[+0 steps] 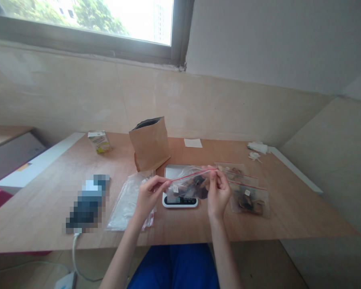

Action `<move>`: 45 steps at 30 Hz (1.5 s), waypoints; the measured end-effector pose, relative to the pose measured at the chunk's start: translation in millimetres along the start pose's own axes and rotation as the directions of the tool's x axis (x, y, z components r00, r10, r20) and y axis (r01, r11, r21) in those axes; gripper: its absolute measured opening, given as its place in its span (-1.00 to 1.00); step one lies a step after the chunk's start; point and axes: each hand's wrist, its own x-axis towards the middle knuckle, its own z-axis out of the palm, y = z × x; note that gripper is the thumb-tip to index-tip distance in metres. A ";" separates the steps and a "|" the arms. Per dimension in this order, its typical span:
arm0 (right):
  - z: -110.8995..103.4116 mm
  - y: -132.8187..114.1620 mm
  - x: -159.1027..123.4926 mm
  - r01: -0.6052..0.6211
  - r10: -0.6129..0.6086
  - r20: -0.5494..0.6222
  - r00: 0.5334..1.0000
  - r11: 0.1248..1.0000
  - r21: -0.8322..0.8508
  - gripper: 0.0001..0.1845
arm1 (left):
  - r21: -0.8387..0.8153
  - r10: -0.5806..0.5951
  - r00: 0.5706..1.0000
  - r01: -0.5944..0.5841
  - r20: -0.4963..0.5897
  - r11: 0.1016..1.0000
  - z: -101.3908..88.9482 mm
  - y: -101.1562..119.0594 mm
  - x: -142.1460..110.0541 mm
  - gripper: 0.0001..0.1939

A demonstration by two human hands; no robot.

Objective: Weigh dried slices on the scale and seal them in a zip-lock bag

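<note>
The left hand (150, 196) and right hand (219, 192), fingers pinched nearly closed, grip opposite ends of the red-lined top of a clear zip bag (188, 186) of dark dried pieces, held over a digital kitchen scale (173, 172) at center frame, two filled zip bags (249, 200) lying just right and a kraft paper pouch (149, 143) behind.

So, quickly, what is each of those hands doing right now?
Left hand: closed, pinching one end of a clear zip bag.
Right hand: closed, pinching the bag's other end at its red-striped seal.
</note>
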 end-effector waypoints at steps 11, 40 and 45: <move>2.6 -9.2 1.6 0.429 -0.427 0.086 0.900 0.834 -0.347 -0.75 | 0.096 0.048 0.998 -0.044 -0.041 0.994 3.0 8.7 -1.9 -0.79; -7.3 -36.4 10.5 0.418 -0.308 0.362 0.880 0.865 -0.278 -0.76 | 0.130 0.094 0.968 -0.064 -0.234 0.989 10.5 23.5 10.3 -0.83; -6.9 -30.3 7.4 0.322 -0.260 0.263 0.929 0.918 -0.232 -0.72 | 0.117 0.123 0.916 -0.084 -0.381 0.990 5.3 27.7 9.3 -0.81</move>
